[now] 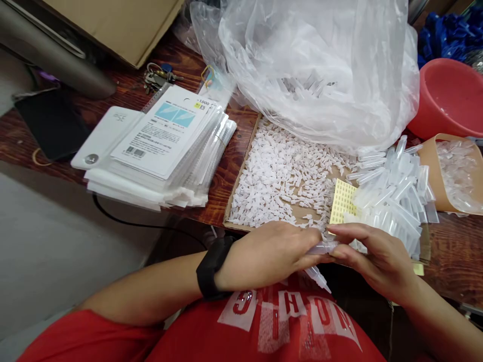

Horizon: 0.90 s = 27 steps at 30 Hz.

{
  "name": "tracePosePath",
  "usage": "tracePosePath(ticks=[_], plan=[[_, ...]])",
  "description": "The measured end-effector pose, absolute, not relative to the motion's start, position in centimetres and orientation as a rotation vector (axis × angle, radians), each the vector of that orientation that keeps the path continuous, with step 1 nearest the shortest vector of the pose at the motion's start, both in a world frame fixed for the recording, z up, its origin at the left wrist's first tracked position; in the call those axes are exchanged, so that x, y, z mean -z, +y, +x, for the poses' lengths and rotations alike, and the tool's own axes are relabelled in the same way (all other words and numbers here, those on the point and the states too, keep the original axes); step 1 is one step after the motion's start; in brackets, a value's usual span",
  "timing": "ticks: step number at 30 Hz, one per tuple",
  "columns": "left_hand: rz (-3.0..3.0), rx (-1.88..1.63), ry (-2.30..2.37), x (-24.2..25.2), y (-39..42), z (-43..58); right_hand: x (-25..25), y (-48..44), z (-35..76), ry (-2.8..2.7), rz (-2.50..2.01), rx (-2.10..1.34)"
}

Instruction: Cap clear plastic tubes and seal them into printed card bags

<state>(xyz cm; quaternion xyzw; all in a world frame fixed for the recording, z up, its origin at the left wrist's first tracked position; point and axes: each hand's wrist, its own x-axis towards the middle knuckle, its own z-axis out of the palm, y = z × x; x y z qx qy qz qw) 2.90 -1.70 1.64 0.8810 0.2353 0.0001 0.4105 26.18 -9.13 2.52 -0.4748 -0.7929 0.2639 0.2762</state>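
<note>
My left hand (269, 254) is closed around small clear plastic dropper bottles, and one bottle (317, 278) with a pointed tip sticks out below the palm. My right hand (372, 256) pinches another clear bottle (325, 247) where the two hands meet, just in front of my chest. Right behind the hands, a shallow cardboard tray (241, 173) holds a heap of small white plastic plugs (281, 176). A pile of clear empty bottles (396, 196) lies at the tray's right, partly over a yellow sticker sheet (341, 201).
A big clear plastic bag (320, 65) of bottles slumps behind the tray. A red basin (449, 95) is at the far right, a stack of packaged cards (162, 151) at the left, keys (156, 75) and a cardboard box (121, 25) behind. The wooden table's edge runs by my waist.
</note>
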Motion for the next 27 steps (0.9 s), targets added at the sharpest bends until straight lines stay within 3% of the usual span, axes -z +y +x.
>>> tracePosePath(ticks=[5, 12, 17, 20, 25, 27], plan=[[2.253, -0.04, 0.581, -1.3, -1.8, 2.7, -2.7, -9.2, 26.8, -2.214, -1.254, -0.738], [2.295, 0.032, 0.532, -1.6, -1.9, 2.9, -3.3, -8.5, 26.9, -2.49, -1.206, -0.409], [2.287, 0.013, 0.503, -1.3, -2.2, 3.1, -3.1, -8.5, 27.1, -2.508, -1.194, -0.559], [2.287, -0.059, 0.529, -1.0, -2.3, 3.0, -3.0, -8.6, 27.1, -2.572, -1.152, -0.338], [2.259, -0.042, 0.502, -1.1, -2.2, 2.9, -2.9, -8.3, 27.1, -2.596, -1.127, -0.374], [2.271, -0.022, 0.495, -1.1, -2.4, 2.8, -2.8, -8.2, 27.0, -2.63, -1.101, -0.237]])
